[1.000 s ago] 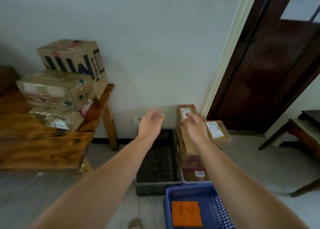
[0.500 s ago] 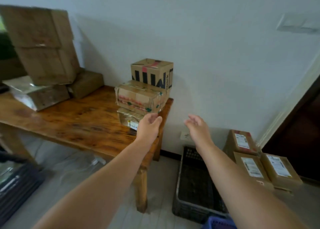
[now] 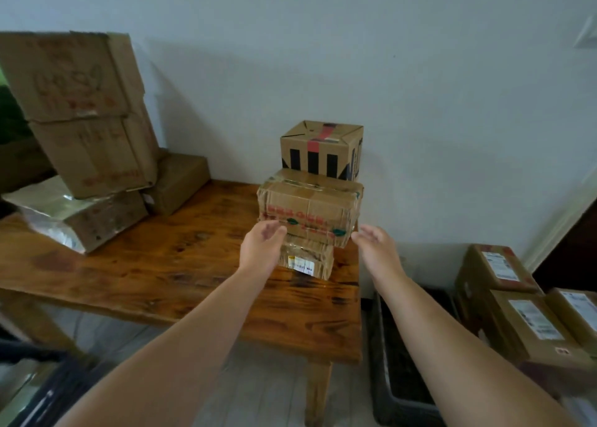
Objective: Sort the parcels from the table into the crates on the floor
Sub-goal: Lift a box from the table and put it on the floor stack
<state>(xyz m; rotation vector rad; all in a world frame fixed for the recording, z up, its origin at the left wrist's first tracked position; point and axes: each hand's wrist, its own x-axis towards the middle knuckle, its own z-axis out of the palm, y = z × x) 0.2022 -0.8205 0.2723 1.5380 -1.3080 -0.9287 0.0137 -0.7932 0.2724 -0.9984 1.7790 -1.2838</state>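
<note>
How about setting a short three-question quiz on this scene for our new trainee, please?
1. True or false: neither the left hand nor the right hand has its fingers curled round a parcel.
2. The red-printed parcel rests on: A) the bare tabletop, B) a smaller labelled parcel, C) a blue crate.
3. Fill in: the dark crate stands on the floor off the ___ end of the table.

Key: 1 true; 2 B; 3 right.
</note>
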